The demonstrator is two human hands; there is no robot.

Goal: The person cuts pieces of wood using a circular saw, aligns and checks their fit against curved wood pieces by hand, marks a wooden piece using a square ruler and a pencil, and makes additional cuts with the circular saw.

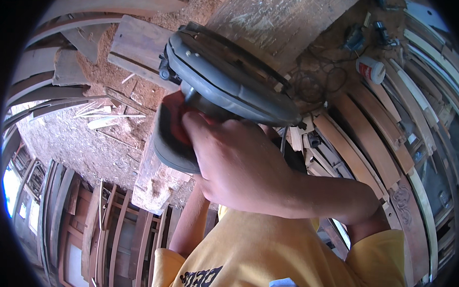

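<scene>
A circular saw [232, 75] with a big rounded grey blade guard and a red-and-black handle is in front of my chest, tilted. My right hand [234, 159] is wrapped round its handle, the forearm crossing from the right. My left forearm [190, 220] rises behind the right hand. The left hand itself is hidden behind the right hand and the saw, so its grip cannot be made out. Beyond the saw lie a short wooden board [139, 49] and a wide, worn plank [279, 18]. The blade is mostly covered by the guard.
Thin wood offcuts [111, 116] and sawdust cover the surface at left. Curved-looking boards [359, 133] are stacked at right, more timber [105, 230] at lower left. A white tub [371, 71] and loose dark cable [320, 78] lie at far right.
</scene>
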